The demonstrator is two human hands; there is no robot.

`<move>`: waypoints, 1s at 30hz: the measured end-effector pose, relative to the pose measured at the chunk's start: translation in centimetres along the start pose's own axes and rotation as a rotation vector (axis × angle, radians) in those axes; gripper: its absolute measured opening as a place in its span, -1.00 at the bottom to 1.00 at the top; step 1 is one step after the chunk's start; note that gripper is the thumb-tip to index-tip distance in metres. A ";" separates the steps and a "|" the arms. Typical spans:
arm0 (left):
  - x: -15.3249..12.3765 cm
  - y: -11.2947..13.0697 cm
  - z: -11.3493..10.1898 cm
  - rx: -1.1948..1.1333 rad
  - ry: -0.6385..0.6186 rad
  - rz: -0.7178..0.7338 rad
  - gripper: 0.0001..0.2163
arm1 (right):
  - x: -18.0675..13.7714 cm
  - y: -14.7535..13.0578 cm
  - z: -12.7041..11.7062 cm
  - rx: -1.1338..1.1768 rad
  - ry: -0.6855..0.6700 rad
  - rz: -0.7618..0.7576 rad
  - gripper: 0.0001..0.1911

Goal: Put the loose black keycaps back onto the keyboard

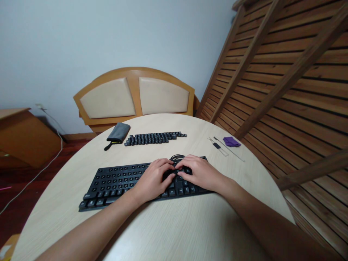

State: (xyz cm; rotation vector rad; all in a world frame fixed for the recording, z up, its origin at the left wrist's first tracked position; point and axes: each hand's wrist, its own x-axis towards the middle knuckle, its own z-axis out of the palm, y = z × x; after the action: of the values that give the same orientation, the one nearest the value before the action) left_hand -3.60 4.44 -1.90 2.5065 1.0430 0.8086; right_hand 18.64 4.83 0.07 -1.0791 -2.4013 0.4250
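Pale round table [174, 232] — black keyboard [114, 183], long, flat.

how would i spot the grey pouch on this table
Start at the round pale table and look to its far edge, below the cream-padded headboard. Left of the rows of loose black keycaps lies the grey pouch, the only soft grey thing there.

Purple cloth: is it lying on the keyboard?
No, the purple cloth lies on the table, right of the keyboard, beside thin tools.
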 end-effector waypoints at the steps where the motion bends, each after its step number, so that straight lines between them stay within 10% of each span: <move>1: 0.0 0.0 0.0 0.002 -0.003 -0.002 -0.87 | 0.0 0.0 0.0 -0.005 -0.002 -0.003 -0.87; 30: 0.5 1.3 -0.8 0.043 -0.090 -0.056 -0.90 | -0.3 2.3 -1.1 0.069 -0.031 0.062 -0.77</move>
State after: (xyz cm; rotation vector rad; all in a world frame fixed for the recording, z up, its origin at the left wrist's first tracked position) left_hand -3.06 3.93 -0.48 2.5114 1.1063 0.6584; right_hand 20.81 6.16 -0.09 -1.1263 -2.3669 0.5456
